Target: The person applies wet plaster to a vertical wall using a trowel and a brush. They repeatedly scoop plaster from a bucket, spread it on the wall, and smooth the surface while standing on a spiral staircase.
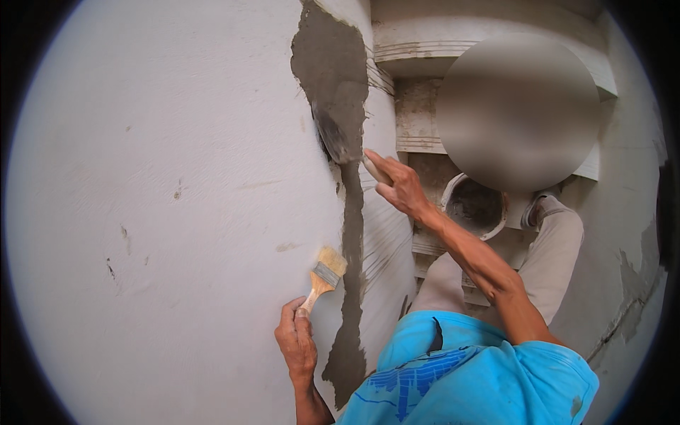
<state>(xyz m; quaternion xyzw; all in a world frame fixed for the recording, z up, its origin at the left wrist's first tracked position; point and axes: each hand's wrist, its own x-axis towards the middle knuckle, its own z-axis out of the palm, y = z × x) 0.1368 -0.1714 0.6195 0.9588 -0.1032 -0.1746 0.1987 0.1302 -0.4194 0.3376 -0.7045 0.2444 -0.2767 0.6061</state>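
Note:
My right hand [402,185] is closed round the handle of a trowel [333,136], whose dark blade lies against the wall. Under and around the blade runs a long, ragged strip of wet grey mortar [329,60], broad at the top and narrow further down. In my left hand [296,341] is a flat paintbrush [327,271] with pale bristles, a metal band and a wooden handle. The brush points upward, its bristles close to the left edge of the narrow part of the strip. Fingers of the left hand wrap the lower end of its handle.
To the right, a white bucket [504,223] with grey residue inside stands on the stairs [418,113], near my shoe [531,211]. A blurred disc covers part of the steps. Another wall [630,234] with grey patches bounds the far right.

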